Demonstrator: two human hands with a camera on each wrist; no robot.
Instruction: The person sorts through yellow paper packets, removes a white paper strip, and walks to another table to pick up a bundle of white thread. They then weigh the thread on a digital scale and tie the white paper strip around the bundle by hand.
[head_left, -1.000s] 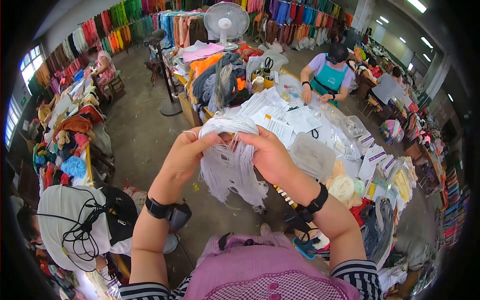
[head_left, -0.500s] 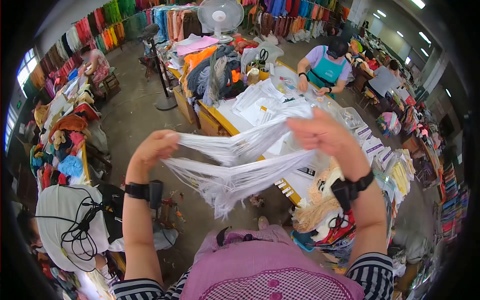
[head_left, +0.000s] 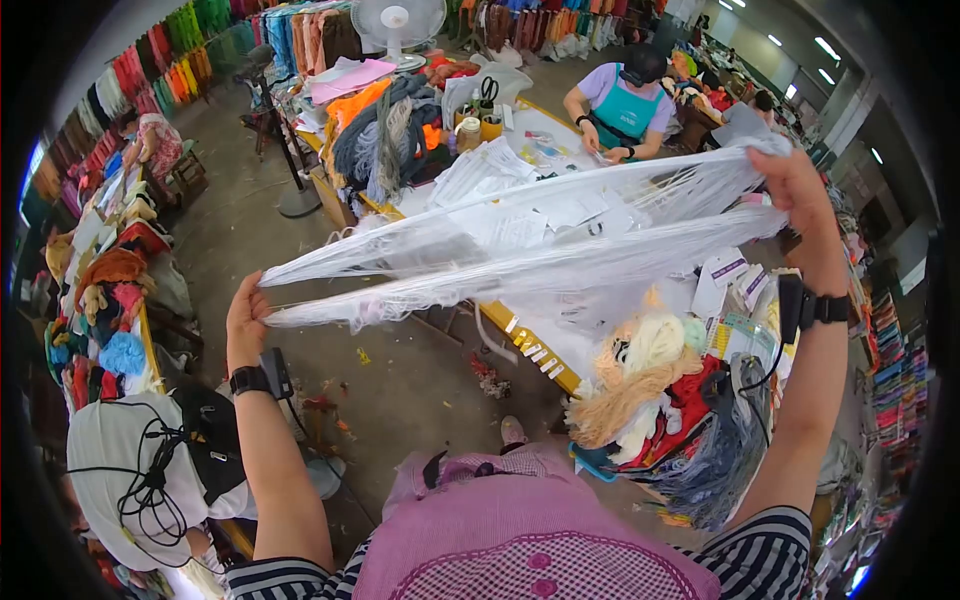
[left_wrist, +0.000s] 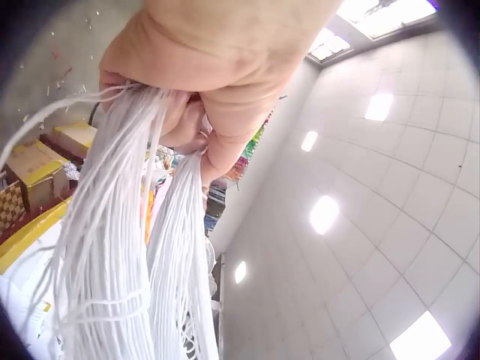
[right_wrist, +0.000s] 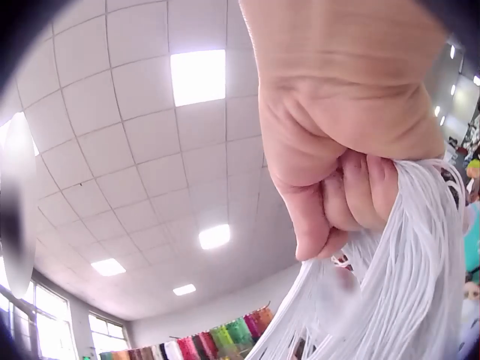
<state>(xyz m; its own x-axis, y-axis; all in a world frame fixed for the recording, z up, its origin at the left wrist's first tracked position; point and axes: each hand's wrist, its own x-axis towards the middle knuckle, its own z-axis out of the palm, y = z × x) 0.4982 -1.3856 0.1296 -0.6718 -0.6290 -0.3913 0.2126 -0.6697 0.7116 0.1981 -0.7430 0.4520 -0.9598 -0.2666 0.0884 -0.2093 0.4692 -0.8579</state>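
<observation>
A loop of white yarn (head_left: 480,265) is stretched wide across the front of the body in two long bands. At its left end my left hand (head_left: 246,318) grips the yarn with curled fingers. My right hand (head_left: 800,195) holds the other end, higher up and far to the right. In the left wrist view, strands (left_wrist: 112,247) hang from the curled fingers of the left hand (left_wrist: 202,82) in two bunches. The right wrist view shows the right hand (right_wrist: 345,142) with fingers curled round the strands (right_wrist: 405,255).
Behind the yarn stands a table (head_left: 560,375) with papers, a jar (head_left: 468,134) and a heap of coloured yarn (head_left: 385,135). More skeins (head_left: 640,390) lie at its near right. A person in a teal apron (head_left: 632,110) sits across; a fan (head_left: 398,25) stands at the back.
Both hands have moved far apart, the left one out to the left and the right one up and rightward. The white yarn went from a bunched, hanging skein to a long, stretched loop.
</observation>
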